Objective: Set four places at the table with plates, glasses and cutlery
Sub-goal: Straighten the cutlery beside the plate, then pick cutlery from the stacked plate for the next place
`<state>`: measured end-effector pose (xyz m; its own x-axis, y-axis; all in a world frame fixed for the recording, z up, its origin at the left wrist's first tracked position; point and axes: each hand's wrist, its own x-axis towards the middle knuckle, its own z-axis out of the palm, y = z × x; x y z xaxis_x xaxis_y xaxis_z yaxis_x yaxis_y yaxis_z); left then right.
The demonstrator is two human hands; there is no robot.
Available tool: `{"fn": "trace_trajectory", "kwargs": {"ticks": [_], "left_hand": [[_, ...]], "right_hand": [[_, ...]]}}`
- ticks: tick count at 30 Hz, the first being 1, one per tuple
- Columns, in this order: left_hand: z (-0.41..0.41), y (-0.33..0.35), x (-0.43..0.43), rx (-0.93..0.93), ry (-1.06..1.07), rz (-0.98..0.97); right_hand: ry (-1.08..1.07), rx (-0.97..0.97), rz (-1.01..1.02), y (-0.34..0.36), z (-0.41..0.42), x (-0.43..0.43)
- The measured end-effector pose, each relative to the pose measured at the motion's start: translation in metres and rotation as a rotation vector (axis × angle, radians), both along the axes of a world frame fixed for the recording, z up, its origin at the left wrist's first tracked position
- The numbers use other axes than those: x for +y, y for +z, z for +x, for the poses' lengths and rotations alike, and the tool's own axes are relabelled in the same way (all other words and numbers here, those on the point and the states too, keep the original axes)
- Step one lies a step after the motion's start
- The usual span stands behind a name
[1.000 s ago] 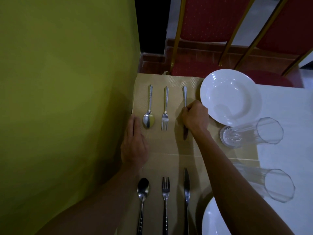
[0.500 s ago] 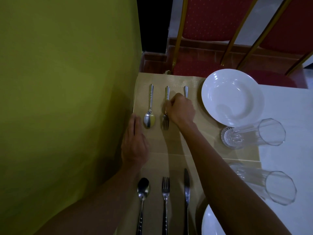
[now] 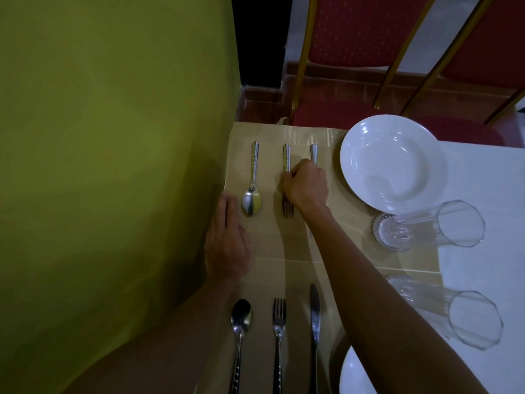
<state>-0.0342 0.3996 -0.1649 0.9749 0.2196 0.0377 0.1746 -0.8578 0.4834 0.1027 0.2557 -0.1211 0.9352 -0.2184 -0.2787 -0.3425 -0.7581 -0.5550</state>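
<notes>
The right hand (image 3: 305, 186) is curled over the far fork (image 3: 287, 177), its fingers pinching the handle about halfway along; the fork lies flat on the tan mat (image 3: 284, 251), handle pointing away to the chairs (image 3: 355, 52), prongs pointing back at the person; so its long line runs straight out and back, the same way as the arm. The left hand (image 3: 227, 240) is flat and loose, holding nothing, pressing on the mat's left edge just beside the far spoon (image 3: 252, 191). The spoon sits left of the fork and the far knife (image 3: 313, 153) right of it, mostly hidden under the right hand; all three lie side by side with small gaps, so I think the fork can only slide a little either way. Right of the knife the far plate (image 3: 392, 163) hangs partly over the bench (image 3: 483, 177) edge; two glasses (image 3: 429, 224) lie on their sides. The green wall (image 3: 113, 166) is tight on the left; open room is on the right.
</notes>
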Motion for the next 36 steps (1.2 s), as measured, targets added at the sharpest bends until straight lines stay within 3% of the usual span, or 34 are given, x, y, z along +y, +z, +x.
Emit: {"fn": "trace_trajectory", "kwargs": {"ticks": [17, 24, 29, 36], "left_hand": [[0.0, -0.001, 0.001, -0.026, -0.008, 0.014], [0.001, -0.004, 0.002, -0.002, -0.002, 0.017], [-0.002, -0.001, 0.003, 0.024, -0.018, 0.046], [-0.004, 0.011, 0.001, 0.054, -0.018, -0.054]], "right_hand": [[-0.029, 0.006, 0.022, 0.0, 0.001, 0.008], [-0.104, -0.007, 0.142, 0.007, -0.007, 0.002], [-0.197, -0.014, 0.175, 0.024, -0.046, -0.012], [-0.15, 0.097, 0.172, 0.065, -0.136, -0.026]]}}
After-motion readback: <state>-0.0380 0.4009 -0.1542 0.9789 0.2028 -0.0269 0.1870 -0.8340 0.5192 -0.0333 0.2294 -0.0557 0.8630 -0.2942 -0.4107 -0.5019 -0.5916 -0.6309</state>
